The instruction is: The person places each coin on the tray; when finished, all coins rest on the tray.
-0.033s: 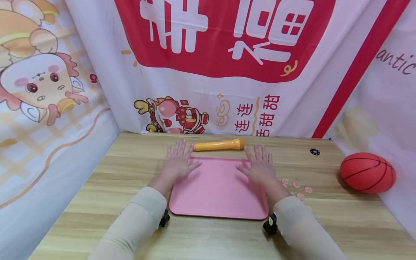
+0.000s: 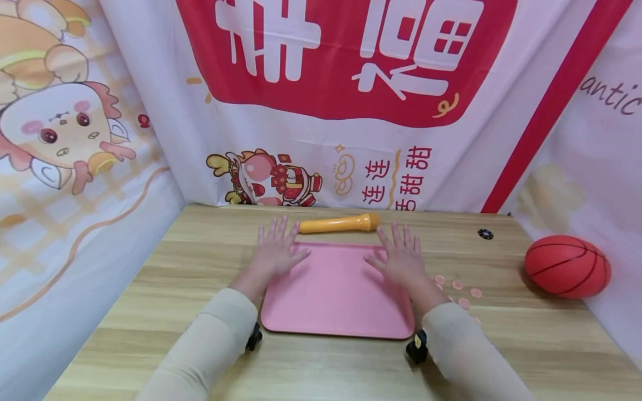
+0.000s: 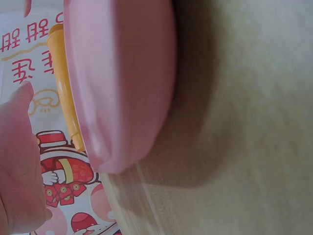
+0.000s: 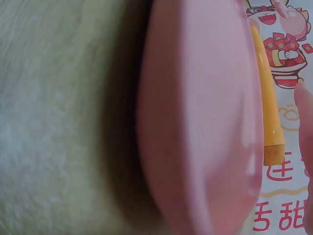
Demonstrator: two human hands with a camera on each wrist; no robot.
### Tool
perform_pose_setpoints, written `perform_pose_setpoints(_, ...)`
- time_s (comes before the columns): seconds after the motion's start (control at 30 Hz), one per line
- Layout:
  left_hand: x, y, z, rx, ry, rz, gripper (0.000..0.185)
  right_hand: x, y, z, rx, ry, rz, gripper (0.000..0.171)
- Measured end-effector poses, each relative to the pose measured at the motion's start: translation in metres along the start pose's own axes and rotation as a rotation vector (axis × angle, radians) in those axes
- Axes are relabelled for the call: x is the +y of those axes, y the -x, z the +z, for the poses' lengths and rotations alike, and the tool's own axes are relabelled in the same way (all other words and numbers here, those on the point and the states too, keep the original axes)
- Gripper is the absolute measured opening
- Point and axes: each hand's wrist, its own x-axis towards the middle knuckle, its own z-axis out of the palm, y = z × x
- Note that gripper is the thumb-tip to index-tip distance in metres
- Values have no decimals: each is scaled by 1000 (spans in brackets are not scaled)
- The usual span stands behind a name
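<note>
— While both hands lie flat, what sits between them?
— A pink tray, rectangular with rounded corners and a low smooth rim, flat on the wooden table. The left hand, fingers straight and spread, rests on its left edge, gripping nothing.
— And on the right?
— The right hand mirrors it on the right edge, fingers splayed, holding nothing. An orange toy microphone lies just behind the tray; small pink discs and a red ball lie further right.

On the backdrop cloth ahead of you, large white characters, cut off at the top, sit on red; smaller red ones read 连连 and 甜甜. At far right: "antic".
</note>
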Motion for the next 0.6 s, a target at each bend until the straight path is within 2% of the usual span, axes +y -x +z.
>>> perform_pose_setpoints(0.2,0,1,-1,-7,-7,-6,82,4,0,2,6,-3,10,87)
perform_pose_setpoints(0.33,-4,8,-6,21,69,-26,84,9,8,-3,62,-73,14,84)
perform_pose_setpoints(0.47,-17,27,-13,96,294,-62,79,21,24,-13,157,-210,18,72)
perform_pose_setpoints(0.6,-35,54,-15,121,522,-104,68,40,48,-24,179,-362,72,66)
